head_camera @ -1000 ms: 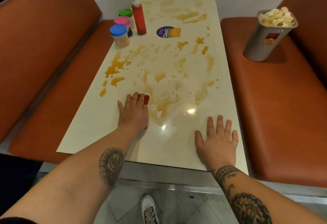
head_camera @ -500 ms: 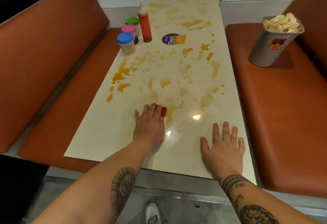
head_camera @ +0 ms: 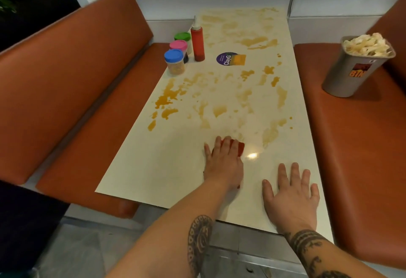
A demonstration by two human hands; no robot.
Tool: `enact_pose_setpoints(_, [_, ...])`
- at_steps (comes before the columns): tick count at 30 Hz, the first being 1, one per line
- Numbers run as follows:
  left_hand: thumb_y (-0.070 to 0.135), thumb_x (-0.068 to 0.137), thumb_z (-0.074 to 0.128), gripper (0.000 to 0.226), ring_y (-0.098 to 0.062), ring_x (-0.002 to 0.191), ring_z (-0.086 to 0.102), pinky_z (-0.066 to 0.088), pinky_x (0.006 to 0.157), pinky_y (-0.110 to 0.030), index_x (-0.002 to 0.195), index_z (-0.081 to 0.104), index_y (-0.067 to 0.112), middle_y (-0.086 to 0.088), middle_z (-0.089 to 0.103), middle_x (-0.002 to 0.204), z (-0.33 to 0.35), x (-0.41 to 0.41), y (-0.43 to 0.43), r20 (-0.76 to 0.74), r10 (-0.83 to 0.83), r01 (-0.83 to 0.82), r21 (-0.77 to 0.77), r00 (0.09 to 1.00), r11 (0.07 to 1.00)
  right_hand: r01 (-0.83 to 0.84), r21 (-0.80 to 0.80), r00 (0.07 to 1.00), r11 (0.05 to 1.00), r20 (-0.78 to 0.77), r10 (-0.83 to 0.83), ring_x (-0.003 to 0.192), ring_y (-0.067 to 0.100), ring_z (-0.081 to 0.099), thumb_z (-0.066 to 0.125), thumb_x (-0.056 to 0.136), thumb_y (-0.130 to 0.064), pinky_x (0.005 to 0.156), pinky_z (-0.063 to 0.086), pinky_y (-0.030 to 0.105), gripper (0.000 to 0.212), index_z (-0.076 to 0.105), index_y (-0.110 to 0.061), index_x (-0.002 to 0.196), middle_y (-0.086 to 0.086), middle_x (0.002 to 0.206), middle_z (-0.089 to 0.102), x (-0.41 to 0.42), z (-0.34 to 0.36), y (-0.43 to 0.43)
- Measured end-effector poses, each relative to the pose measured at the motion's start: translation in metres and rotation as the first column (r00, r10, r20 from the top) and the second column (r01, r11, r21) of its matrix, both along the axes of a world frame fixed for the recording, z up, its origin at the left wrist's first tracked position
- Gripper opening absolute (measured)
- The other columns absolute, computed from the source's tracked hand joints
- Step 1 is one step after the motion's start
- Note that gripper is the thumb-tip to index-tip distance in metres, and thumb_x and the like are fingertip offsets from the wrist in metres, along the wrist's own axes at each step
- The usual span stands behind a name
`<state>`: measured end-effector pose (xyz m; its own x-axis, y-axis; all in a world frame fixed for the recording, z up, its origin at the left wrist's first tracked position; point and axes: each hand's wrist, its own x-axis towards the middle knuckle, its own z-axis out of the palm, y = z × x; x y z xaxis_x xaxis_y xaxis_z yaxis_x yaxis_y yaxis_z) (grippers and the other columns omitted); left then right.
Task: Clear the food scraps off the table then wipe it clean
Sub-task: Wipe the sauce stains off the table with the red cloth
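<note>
Head view: left hand (head_camera: 224, 163) is flat on the red cloth (head_camera: 241, 147), fingers straight, pressing it onto the table (head_camera: 153, 168) well nearer than the sticker (head_camera: 230, 58). Over the last second it slid the cloth rightwards, so the strip nearer than the sticker and a bit left now looks wiped. Right hand (head_camera: 290, 196) hasn't budged, spread flat, holding nothing, nearer than the sticker and to its right. Can't see scraps on the tabletop, and the bin (head_camera: 351, 75) right of the sticker is heaped, so I'd say it's the wiping part. Loads of orange smears (head_camera: 167, 99) all round the sticker, early days
</note>
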<state>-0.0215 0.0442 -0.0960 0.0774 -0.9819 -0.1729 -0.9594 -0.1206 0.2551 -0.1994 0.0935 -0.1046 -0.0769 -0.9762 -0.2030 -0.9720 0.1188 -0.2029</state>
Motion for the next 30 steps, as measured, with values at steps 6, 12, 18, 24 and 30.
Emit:
enact_pose_setpoints(6, [0.021,0.109,0.034,0.053,-0.040,0.153,-0.018,-0.008,0.115,-0.073,0.158,0.020,0.009,-0.013,-0.011,0.169,0.025,-0.034,0.033,-0.129,-0.074,0.094,0.155,0.989,0.983,-0.060,-0.099,0.986,0.993,0.147,0.074,0.156,0.016,-0.008,0.025,0.105,-0.042,0.125,-0.009,0.049,0.058,0.019,-0.029,0.161,-0.006,0.170,0.003,-0.002,0.011,0.013])
enact_pose_setpoints(12, [0.026,0.109,0.028,0.053,-0.012,0.156,-0.004,-0.013,0.125,-0.041,0.161,0.022,0.023,0.004,0.010,0.170,0.028,0.058,0.048,-0.520,0.218,-0.278,-0.039,0.826,0.960,-0.372,-0.205,0.886,0.905,0.211,0.412,0.156,0.017,-0.006,0.030,0.103,-0.041,0.126,-0.003,0.043,0.058,0.026,-0.027,0.159,-0.003,0.170,0.009,0.052,0.022,0.011])
enact_pose_setpoints(18, [0.022,0.107,0.034,0.050,-0.023,0.157,-0.002,-0.006,0.127,-0.046,0.157,0.034,0.019,-0.001,0.018,0.169,0.007,0.121,0.046,-0.263,0.271,-0.292,-0.046,0.926,0.955,-0.433,-0.082,0.900,0.897,0.015,0.436,0.152,0.023,-0.026,0.012,0.104,-0.048,0.122,-0.014,0.050,0.065,-0.006,-0.023,0.161,0.001,0.166,-0.022,0.097,0.010,0.002])
enact_pose_setpoints(24, [0.031,0.106,0.033,0.052,-0.023,0.156,-0.011,-0.008,0.125,-0.052,0.157,0.032,0.026,0.001,0.005,0.171,-0.001,0.123,0.004,-0.139,0.219,-0.236,-0.115,0.966,0.965,-0.337,-0.023,0.939,0.941,0.067,0.338,0.154,0.020,-0.021,0.023,0.095,-0.063,0.126,-0.007,0.045,0.084,-0.016,-0.024,0.160,0.001,0.165,-0.029,0.101,0.014,-0.041])
enact_pose_setpoints(30, [0.042,0.104,0.019,0.060,-0.019,0.157,-0.008,-0.010,0.123,-0.057,0.161,0.017,0.025,0.003,0.003,0.171,-0.008,0.113,-0.004,-0.004,0.261,-0.260,-0.112,0.965,0.959,-0.257,-0.060,0.964,0.965,0.060,0.261,0.153,0.024,-0.025,0.009,0.100,-0.052,0.125,-0.011,0.047,0.072,-0.005,-0.018,0.162,0.006,0.168,-0.018,0.123,0.006,-0.082])
